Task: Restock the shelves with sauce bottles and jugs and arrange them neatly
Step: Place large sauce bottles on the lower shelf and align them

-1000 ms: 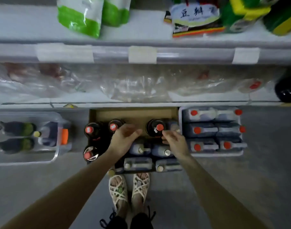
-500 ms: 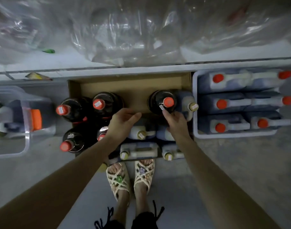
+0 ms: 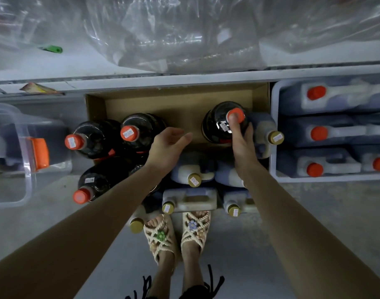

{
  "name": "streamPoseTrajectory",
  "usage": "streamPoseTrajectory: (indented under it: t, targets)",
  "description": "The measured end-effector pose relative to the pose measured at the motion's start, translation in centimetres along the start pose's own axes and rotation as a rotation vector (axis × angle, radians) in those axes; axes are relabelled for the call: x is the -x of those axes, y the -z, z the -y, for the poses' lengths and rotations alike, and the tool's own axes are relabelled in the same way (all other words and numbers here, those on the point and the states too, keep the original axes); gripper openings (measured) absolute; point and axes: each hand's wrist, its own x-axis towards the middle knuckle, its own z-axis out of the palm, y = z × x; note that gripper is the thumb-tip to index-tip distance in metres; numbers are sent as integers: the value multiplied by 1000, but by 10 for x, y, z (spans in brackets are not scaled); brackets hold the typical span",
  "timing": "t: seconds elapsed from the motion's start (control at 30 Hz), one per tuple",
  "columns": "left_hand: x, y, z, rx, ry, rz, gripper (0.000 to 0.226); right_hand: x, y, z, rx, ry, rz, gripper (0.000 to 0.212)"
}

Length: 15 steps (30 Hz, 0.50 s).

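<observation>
A cardboard box (image 3: 178,91) on the floor holds dark sauce bottles with orange caps and pale jugs with gold caps. My right hand (image 3: 241,143) grips the neck of one dark bottle (image 3: 217,124) at the box's back right, thumb against its orange cap. My left hand (image 3: 167,147) hovers over the box's middle with loosely curled fingers, holding nothing. Three more dark bottles (image 3: 94,139) stand at the box's left. A gold-capped jug (image 3: 194,171) lies just below my left hand.
A white tray (image 3: 274,130) of orange-capped jugs sits right of the box. At the left stands a clear plastic bin (image 3: 23,190) with more bottles. The low shelf (image 3: 141,78) above carries crumpled clear plastic wrap. My sandalled feet (image 3: 176,234) stand at the box's front.
The view dipped closer to the box. My right hand slid up from the bottle's side onto its neck and cap. My left hand stayed over the box's middle.
</observation>
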Motion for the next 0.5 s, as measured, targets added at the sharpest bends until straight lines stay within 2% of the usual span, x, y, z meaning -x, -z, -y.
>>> streamPoseTrajectory:
  t: [0.1,0.27,0.5]
  targets:
    - [-3,3,-6,9,-8,12,31,-7,-6,4,-64,50,-1,92]
    - [2,10,-15,14,-44,25,18,2,-16,22,-51,159,3,73]
    - [42,23,-42,62,-59,71,33,52,-6,49,-3,263,18,56]
